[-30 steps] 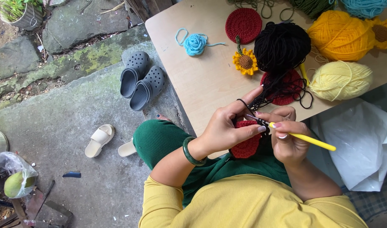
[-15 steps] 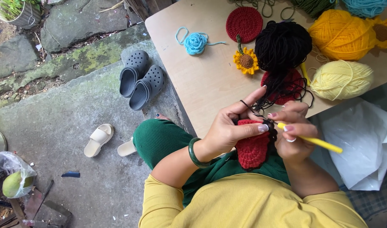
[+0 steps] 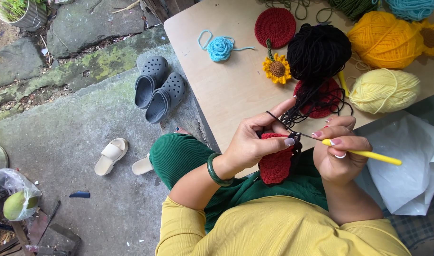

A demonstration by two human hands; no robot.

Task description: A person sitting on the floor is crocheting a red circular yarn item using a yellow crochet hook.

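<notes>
My left hand (image 3: 255,142) pinches a red crocheted piece (image 3: 275,163) with a black edge, its index finger raised with black yarn running over it. My right hand (image 3: 337,151) holds a yellow-handled crochet hook (image 3: 368,155) whose tip meets the piece's top edge. The black strand leads up to a black yarn ball (image 3: 318,51) on the wooden table (image 3: 236,90). Both hands work just over the table's near edge, above my green-clad lap.
On the table lie a red crocheted disc (image 3: 275,27), a crocheted sunflower (image 3: 276,68), a blue crocheted rose (image 3: 220,48), an orange yarn ball (image 3: 385,39) and a pale yellow yarn ball (image 3: 385,90). Grey clogs (image 3: 157,89) and cream sandals (image 3: 111,155) sit on the stone ground at left. A white bag (image 3: 406,166) lies at right.
My right hand has shifted slightly right and drawn the hook back a little. The red piece has turned in my left hand and hangs lower.
</notes>
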